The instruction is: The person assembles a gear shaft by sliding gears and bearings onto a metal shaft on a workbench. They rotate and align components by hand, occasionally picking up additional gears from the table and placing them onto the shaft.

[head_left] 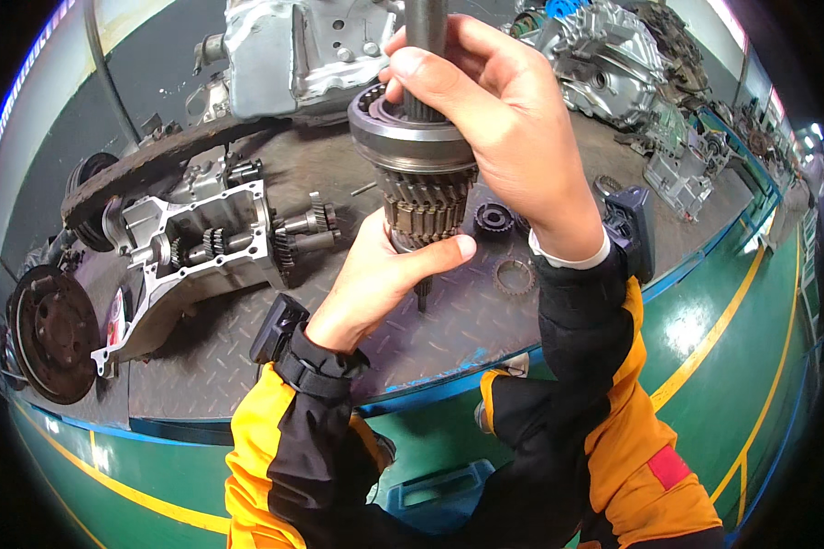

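Note:
Upright over the workbench stands a transmission gear shaft (pixel 410 146), with a wide steel ring near its top and helical gears below. My left hand (pixel 362 279) is wrapped round the lower gears, its thumb across the front. Higher up, my right hand (pixel 526 133) closes on the splined upper shaft between thumb and fingers, just above the wide ring. The shaft's thin lower end shows beneath my left hand; I cannot tell whether it touches the bench. To the right of it lie a small dark toothed gear (pixel 493 218) and a thin toothed ring (pixel 515 277).
An open gearbox housing (pixel 178 274) with shafts in it lies left on the metal bench (pixel 412 357). Behind are a rusty bar (pixel 169 166) and a large silver casing (pixel 307 59). More castings (pixel 604 64) crowd the back right. A round rusty drum (pixel 53 334) stands far left.

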Demonstrator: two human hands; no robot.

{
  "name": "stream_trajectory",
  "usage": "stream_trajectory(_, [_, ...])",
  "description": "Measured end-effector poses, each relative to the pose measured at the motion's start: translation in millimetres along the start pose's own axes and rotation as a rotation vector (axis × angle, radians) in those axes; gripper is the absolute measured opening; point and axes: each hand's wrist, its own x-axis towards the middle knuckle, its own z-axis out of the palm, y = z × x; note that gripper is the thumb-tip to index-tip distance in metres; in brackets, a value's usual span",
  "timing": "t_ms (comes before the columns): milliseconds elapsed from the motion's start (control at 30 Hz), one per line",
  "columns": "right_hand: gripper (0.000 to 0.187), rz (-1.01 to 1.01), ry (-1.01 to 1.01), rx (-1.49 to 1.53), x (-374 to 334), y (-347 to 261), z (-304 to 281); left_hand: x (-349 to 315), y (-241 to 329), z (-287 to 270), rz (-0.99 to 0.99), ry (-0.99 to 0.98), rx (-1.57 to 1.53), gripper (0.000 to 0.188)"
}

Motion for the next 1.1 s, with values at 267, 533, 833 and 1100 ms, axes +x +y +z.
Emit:
stream_trajectory(267, [0.028,0.054,0.041,-0.024,-0.8,-4.3,0.6,3.4,-14.6,6.1,0.087,0.099,-0.024,0.040])
stream_trajectory(533, [0.029,0.103,0.000,0.025,-6.7,-20.3,3.5,-9.8,-7.8,9.9,0.175,0.176,0.116,0.054])
stream_trajectory(833, [0.028,0.170,0.014,0.301,-23.9,-17.1,42.1,-109.5,57.5,-20.0,-0.043,0.358,0.411,0.056])
stream_trajectory(1100, [0.029,0.404,0.120,0.356,-99.7,6.6,108.9,-170.2,63.7,-58.9,-0.205,0.415,0.749,0.056])
